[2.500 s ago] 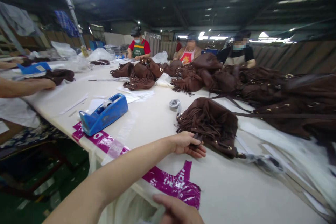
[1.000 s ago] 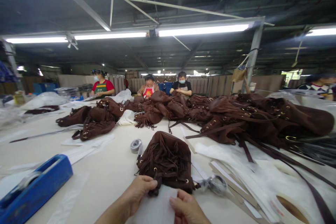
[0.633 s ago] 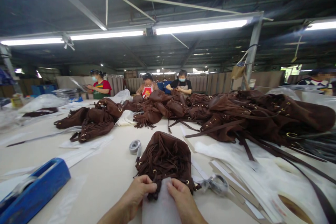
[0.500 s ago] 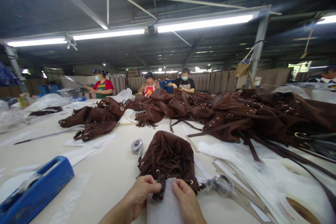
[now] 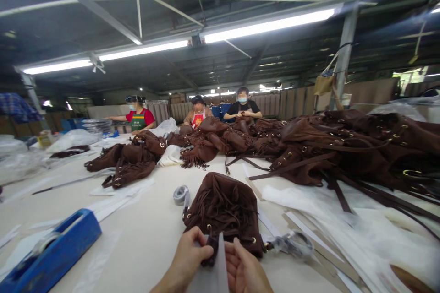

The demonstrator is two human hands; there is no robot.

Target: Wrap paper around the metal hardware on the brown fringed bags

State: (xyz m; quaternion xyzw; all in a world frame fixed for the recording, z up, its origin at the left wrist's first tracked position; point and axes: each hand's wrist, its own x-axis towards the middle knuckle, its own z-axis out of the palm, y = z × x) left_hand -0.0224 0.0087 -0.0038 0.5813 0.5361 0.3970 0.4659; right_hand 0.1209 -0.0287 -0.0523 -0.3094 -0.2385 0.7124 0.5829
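In front of me a dark brown fringed bag with gold-coloured eyelets lies on the table. My left hand is closed, thumb and fingers pinching a thin white sheet beside the bag's dark tassel-like end. The sheet stands partly folded up around that end. My right hand is at the sheet's right side, thumb raised and fingers loosely stretched with the palm turned inward. Whether its fingertips touch the sheet is hard to see. Wrapped strap coils lie at the bag's left and right.
A blue tape dispenser stands at the lower left. Brown bags with straps are heaped across the table's far side, with a smaller group to the left. White wrapping sheets lie at right. Several co-workers are at the far side.
My right hand has let go of the sheet and opened. The sheet's right part has been folded up beside the tassel-like end, while my left hand keeps pinching. The view has shifted slightly.
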